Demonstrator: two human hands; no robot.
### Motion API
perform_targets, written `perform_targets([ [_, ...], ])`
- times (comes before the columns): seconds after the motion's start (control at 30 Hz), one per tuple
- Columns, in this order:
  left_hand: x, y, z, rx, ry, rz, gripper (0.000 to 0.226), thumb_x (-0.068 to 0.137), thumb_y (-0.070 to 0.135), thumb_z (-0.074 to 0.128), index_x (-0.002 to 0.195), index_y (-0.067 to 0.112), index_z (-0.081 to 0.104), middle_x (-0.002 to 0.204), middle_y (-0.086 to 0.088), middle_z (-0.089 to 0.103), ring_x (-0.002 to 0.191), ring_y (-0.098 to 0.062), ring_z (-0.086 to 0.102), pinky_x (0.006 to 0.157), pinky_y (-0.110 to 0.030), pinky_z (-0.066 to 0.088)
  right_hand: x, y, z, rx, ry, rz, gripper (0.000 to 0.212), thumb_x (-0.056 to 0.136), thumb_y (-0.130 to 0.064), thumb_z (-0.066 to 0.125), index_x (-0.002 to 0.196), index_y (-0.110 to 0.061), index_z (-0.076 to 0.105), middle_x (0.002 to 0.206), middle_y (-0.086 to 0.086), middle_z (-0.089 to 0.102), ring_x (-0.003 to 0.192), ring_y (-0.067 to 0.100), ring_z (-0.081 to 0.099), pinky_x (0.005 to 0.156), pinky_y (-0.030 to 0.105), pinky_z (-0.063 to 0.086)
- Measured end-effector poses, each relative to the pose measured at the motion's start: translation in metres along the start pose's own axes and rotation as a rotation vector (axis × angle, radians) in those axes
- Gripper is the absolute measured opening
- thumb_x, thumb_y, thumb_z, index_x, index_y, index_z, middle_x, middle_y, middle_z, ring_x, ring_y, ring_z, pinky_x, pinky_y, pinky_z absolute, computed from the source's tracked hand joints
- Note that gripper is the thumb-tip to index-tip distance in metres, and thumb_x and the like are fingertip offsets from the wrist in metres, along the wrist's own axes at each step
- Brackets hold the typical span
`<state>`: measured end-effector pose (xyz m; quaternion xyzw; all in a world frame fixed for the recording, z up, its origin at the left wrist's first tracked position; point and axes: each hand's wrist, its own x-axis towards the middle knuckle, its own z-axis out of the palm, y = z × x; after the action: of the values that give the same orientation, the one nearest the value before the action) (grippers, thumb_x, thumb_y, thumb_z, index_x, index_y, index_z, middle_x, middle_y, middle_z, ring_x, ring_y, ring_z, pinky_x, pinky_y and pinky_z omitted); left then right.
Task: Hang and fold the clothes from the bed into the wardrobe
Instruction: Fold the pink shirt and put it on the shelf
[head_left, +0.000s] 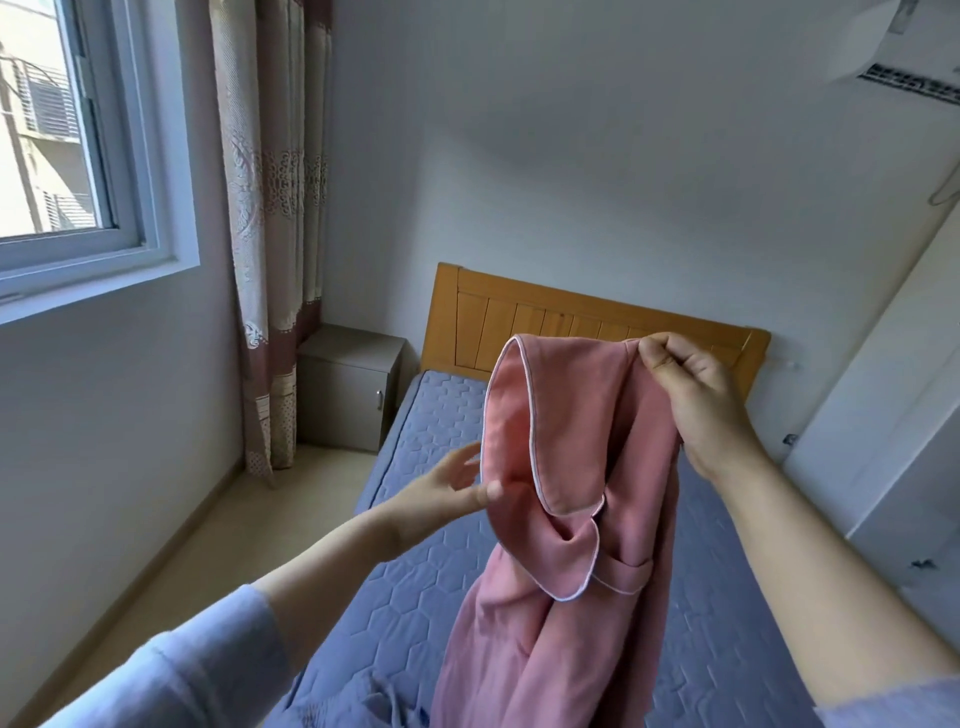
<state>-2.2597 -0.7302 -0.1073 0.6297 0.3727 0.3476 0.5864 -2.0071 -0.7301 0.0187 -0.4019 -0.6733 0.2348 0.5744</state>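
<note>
Your right hand (691, 395) is held up in front of you, its back toward you, the thumb and curled fingers pinching the top edge of the pink garment (571, 415); the forearm slants up from the lower right. Your left hand (447, 488) is stretched forward lower down on the left, fingers straight and spread, with the thumb tip at the garment's side edge. Both forearms are bare up to light blue sleeves (208, 665) bunched near the elbows.
</note>
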Motion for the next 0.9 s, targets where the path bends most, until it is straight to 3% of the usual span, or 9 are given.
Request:
perform_targets([
  [0.13,0.008,0.009,0.019,-0.064,-0.204,-0.147,0.116,0.037,0.100,0.050,0.137,0.042,0.042,0.140,0.019,0.050,0.134,-0.004,0.039,0.120,-0.044,0.011,0.003,-0.006,-0.004,0.044,0.019,0.030,0.023,0.098,-0.027,0.055,0.083,-0.029,0.072,0.090,-0.004,0.068,0.091,0.013,0.058,0.089,0.035,0.045],
  [0.23,0.007,0.009,0.035,-0.037,-0.227,-0.103,0.099,0.041,0.100,0.048,0.114,0.034,0.059,0.121,0.012,0.065,0.114,-0.002,0.058,0.111,-0.029,0.035,0.006,-0.007,-0.013,0.049,0.096,0.079,0.027,0.099,-0.025,0.055,0.080,-0.030,0.073,0.090,-0.006,0.070,0.094,0.015,0.061,0.093,0.038,0.046],
  [0.4,-0.002,0.010,0.033,-0.021,-0.048,0.020,0.094,0.047,0.094,0.056,0.101,0.019,0.072,0.107,-0.003,0.074,0.102,-0.016,0.069,0.095,-0.034,0.053,0.003,0.010,-0.022,0.001,0.218,0.172,0.025,0.099,-0.025,0.055,0.080,-0.025,0.072,0.086,0.000,0.067,0.089,0.020,0.057,0.084,0.037,0.044],
  [0.53,-0.010,0.027,0.003,-0.066,-0.008,0.113,0.072,0.068,0.075,0.067,0.101,0.012,0.072,0.104,-0.009,0.074,0.099,-0.024,0.069,0.087,-0.037,0.053,-0.003,0.034,-0.032,-0.160,0.225,0.198,0.027,0.099,-0.031,0.054,0.090,-0.010,0.068,0.082,0.010,0.056,0.079,0.020,0.048,0.073,0.033,0.036],
  [0.6,-0.012,0.035,-0.013,0.012,0.073,0.141,0.057,0.074,0.060,0.071,0.092,0.006,0.066,0.086,-0.003,0.066,0.081,-0.019,0.061,0.076,-0.035,0.043,-0.007,0.042,-0.037,-0.202,0.202,0.212,0.030,0.099,-0.033,0.054,0.093,-0.007,0.067,0.082,0.011,0.056,0.078,0.021,0.049,0.073,0.033,0.036],
  [0.67,-0.012,0.044,-0.024,0.158,0.193,0.217,0.038,0.077,0.047,0.072,0.079,0.010,0.062,0.072,0.003,0.053,0.069,-0.013,0.047,0.068,-0.031,0.035,-0.012,0.044,-0.038,-0.207,0.138,0.252,0.027,0.097,-0.036,0.056,0.093,-0.014,0.069,0.085,0.011,0.063,0.078,0.022,0.055,0.075,0.033,0.041],
  [0.77,-0.012,0.057,-0.040,0.320,0.423,0.356,0.023,0.080,0.041,0.073,0.071,0.021,0.065,0.062,0.013,0.052,0.061,-0.006,0.044,0.058,-0.027,0.035,-0.020,0.044,-0.041,-0.138,-0.081,0.347,0.024,0.083,-0.046,0.065,0.091,-0.025,0.075,0.091,0.001,0.074,0.082,0.013,0.068,0.075,0.025,0.051],
  [0.83,-0.011,0.063,-0.052,0.387,0.530,0.397,0.026,0.082,0.039,0.075,0.070,0.018,0.065,0.062,0.011,0.053,0.060,-0.004,0.044,0.058,-0.026,0.036,-0.025,0.044,-0.043,-0.073,-0.225,0.431,0.031,0.071,-0.047,0.073,0.093,-0.025,0.076,0.097,0.003,0.076,0.086,0.013,0.072,0.075,0.023,0.054],
  [0.9,-0.011,0.064,-0.057,0.472,0.563,0.349,0.034,0.082,0.041,0.073,0.068,0.011,0.063,0.061,0.007,0.050,0.060,-0.006,0.041,0.057,-0.027,0.034,-0.030,0.044,-0.040,-0.062,-0.228,0.427,0.028,0.072,-0.043,0.074,0.089,-0.021,0.077,0.095,0.006,0.076,0.083,0.017,0.071,0.074,0.024,0.054],
])
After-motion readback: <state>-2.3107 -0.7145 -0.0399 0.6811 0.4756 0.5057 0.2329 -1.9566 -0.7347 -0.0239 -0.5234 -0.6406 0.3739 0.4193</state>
